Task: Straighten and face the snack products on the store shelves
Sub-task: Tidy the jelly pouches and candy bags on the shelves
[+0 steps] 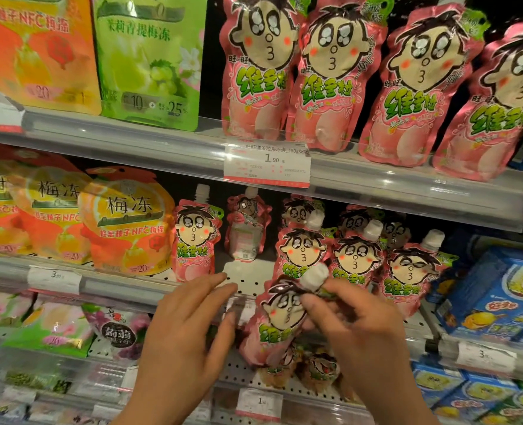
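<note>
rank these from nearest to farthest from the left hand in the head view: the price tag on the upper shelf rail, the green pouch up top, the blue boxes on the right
From the left hand:
1. Price tag, straight above on the rail.
2. Green pouch, top shelf, upper left.
3. Blue boxes, far right, middle shelf.

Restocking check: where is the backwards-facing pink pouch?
In the head view, the backwards pouch stands mid-shelf, set back, between a front-facing pink pouch on its left and stacked pink pouches on its right.

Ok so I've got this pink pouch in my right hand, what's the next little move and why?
Probably stand the pink pouch held by the right hand upright in the bare gap on the middle shelf, face out; the backward pouch sits behind it.
</note>
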The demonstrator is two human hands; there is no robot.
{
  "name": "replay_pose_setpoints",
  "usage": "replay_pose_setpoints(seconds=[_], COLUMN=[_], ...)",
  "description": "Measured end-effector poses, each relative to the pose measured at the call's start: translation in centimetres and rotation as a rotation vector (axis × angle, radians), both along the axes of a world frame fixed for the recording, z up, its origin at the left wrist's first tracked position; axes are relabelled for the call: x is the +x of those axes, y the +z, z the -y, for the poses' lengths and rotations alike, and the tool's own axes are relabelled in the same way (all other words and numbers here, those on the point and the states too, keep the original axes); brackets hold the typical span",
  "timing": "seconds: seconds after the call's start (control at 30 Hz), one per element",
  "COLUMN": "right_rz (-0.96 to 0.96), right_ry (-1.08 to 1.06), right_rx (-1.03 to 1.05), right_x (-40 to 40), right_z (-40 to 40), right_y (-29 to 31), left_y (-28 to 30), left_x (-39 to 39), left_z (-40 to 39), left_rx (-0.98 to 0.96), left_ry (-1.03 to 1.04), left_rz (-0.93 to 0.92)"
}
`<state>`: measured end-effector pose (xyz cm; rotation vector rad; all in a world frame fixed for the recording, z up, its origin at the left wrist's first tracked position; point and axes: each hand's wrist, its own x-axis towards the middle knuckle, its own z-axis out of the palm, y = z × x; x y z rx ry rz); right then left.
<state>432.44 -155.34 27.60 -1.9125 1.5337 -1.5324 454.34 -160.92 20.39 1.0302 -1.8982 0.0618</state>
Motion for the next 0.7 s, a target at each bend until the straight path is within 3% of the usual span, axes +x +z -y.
replay_pose_setpoints(seconds=[0.2, 0.37, 0.6, 0.7], right_rz=[0.001, -0.048, -0.318, -0.344], right_ry=[-0.063, -0.181, -0.279, -0.287], right_rx=[-0.105, -0.140, -0.106, -0.073], right_x=[1.1, 3.1, 5.1, 5.1], right_z=[0.6, 2.9, 7.1, 8.3], right_y=[2.5, 3.2, 1.8, 2.0], left_y=[-4.8, -5.3, -5.7, -5.6], left_x=[0.2, 0.3, 0.6, 0.6], left_z=[1.6, 1.7, 2.1, 2.2], left_rx=[0.043, 0.038, 0.051, 0.053], left_ry=[0.009, 0.012, 0.000, -0.003], left_rz=[0.180, 0.188, 0.196, 0.180])
